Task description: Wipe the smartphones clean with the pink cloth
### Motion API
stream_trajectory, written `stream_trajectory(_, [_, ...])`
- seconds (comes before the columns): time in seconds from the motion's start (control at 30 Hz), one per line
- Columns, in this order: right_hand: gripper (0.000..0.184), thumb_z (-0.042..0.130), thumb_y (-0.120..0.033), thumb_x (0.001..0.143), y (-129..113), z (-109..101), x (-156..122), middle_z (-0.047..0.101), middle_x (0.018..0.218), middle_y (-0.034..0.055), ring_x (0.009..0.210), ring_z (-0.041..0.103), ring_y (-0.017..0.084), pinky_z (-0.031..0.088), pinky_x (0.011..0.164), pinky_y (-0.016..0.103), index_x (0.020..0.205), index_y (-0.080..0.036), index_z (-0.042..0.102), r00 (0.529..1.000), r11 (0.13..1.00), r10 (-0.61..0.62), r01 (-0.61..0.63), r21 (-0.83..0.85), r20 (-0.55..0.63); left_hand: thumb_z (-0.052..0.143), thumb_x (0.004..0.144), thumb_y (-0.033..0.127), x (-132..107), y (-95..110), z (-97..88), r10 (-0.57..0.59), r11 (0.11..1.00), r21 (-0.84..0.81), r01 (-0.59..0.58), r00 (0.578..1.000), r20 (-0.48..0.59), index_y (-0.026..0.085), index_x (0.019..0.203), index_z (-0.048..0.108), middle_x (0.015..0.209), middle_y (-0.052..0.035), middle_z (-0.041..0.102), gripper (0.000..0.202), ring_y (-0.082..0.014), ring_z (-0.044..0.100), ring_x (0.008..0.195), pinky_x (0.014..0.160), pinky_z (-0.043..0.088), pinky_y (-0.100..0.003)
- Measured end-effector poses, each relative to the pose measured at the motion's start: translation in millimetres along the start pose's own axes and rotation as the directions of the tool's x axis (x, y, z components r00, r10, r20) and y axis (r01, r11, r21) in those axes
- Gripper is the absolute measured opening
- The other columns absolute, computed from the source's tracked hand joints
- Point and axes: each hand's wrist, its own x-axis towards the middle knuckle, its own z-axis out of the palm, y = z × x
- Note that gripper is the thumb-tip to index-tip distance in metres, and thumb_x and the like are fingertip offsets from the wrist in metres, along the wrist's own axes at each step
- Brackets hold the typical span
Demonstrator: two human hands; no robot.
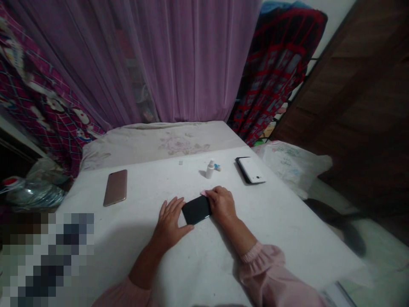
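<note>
Left hand (169, 222): fingers (171, 205) spread wide, flat on the sheet, thumb touching the black smartphone (196, 209), which lies flat between both hands.
Right hand (222, 204): fingers on the smartphone's far corner, at a small pink tab (203, 193); any pinch cannot be told.
Rest: white bottle (210, 169), white phone (251, 169), rose-gold phone (115, 187) on the white sheet (287, 238).

Pale pink sleeves (262, 273) — loose, gathered into ruffled cuffs — above a bare left hand (169, 219) and right hand (222, 204)
</note>
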Motion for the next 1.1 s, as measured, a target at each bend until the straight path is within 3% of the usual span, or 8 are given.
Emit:
stream_trajectory(0.27, [0.016,0.061,-0.025,0.092,-59.3,11.0,-12.7,0.062,0.077,0.0029,0.075,0.050,0.016,0.028,0.066,0.032,0.088,-0.024,0.076,0.989,0.988,-0.142,0.139,0.063,0.047,0.071,0.074,0.040,0.0,0.1,5.4,-0.022,1.000,0.015,0.023,0.999,-0.035,0.019,0.132,0.051,0.139,-0.0154,0.058,0.065,-0.0345,0.048,0.133,0.113,0.030,-0.058])
stream_trajectory(0.37, [0.017,0.059,-0.024,0.093,-67.5,6.5,-26.5,0.061,0.076,0.0024,0.074,0.048,0.015,0.025,0.065,0.032,0.087,-0.025,0.075,0.976,0.974,-0.208,0.199,0.111,0.067,0.069,0.075,0.036,-1.2,-0.7,8.0,-0.018,1.000,0.016,0.019,0.997,-0.070,0.019,0.130,0.052,0.139,-0.0156,0.058,0.060,-0.0326,0.049,0.133,0.115,0.029,-0.056])
stream_trajectory(0.5, [0.018,0.062,-0.020,0.090,-43.5,-4.7,-32.2,0.063,0.081,0.0020,0.075,0.050,0.016,0.026,0.066,0.031,0.098,-0.029,0.076,0.969,0.966,-0.234,0.223,0.130,0.080,0.070,0.076,0.039,-1.6,-1.1,6.6,-0.013,1.000,-0.003,0.013,0.999,-0.049,0.020,0.131,0.050,0.141,-0.0153,0.056,0.062,-0.0328,0.047,0.135,0.115,0.027,-0.056])
stream_trajectory(0.67, [0.020,0.058,-0.027,0.093,13.4,-9.7,-10.4,0.065,0.079,0.0046,0.073,0.052,0.016,0.027,0.064,0.031,0.094,-0.026,0.078,1.000,0.999,0.019,-0.019,-0.036,0.011,0.070,0.077,0.042,-0.1,-1.2,2.7,-0.022,1.000,-0.022,0.021,1.000,-0.010,0.021,0.133,0.049,0.142,-0.0147,0.055,0.063,-0.0332,0.046,0.135,0.115,0.027,-0.058])
stream_trajectory(0.8, [0.026,0.054,-0.027,0.095,28.7,-4.3,3.4,0.065,0.078,0.0064,0.071,0.052,0.017,0.029,0.062,0.032,0.089,-0.023,0.079,0.990,0.987,0.131,-0.135,-0.089,-0.053,0.070,0.077,0.043,0.5,-1.2,2.2,-0.021,1.000,-0.020,0.021,1.000,0.001,0.020,0.133,0.050,0.142,-0.0144,0.055,0.063,-0.0336,0.046,0.136,0.115,0.027,-0.059])
stream_trajectory(0.9, [0.029,0.053,-0.028,0.096,12.2,2.9,3.1,0.063,0.076,0.0068,0.070,0.051,0.018,0.029,0.061,0.032,0.086,-0.022,0.079,0.993,0.992,0.097,-0.102,-0.073,-0.067,0.069,0.077,0.043,0.3,-0.8,3.2,-0.018,1.000,-0.010,0.018,1.000,-0.006,0.020,0.132,0.051,0.142,-0.0144,0.055,0.062,-0.0337,0.046,0.135,0.115,0.028,-0.058])
stream_trajectory(1.1, [0.018,0.059,-0.024,0.092,-49.9,13.5,-12.2,0.062,0.076,0.0043,0.072,0.051,0.017,0.028,0.063,0.032,0.089,-0.024,0.077,0.995,0.994,-0.103,0.103,0.037,-0.001,0.071,0.076,0.041,-0.5,-0.5,5.1,-0.008,1.000,0.016,0.008,0.999,-0.036,0.019,0.133,0.050,0.140,-0.0150,0.057,0.065,-0.0344,0.047,0.134,0.114,0.029,-0.059])
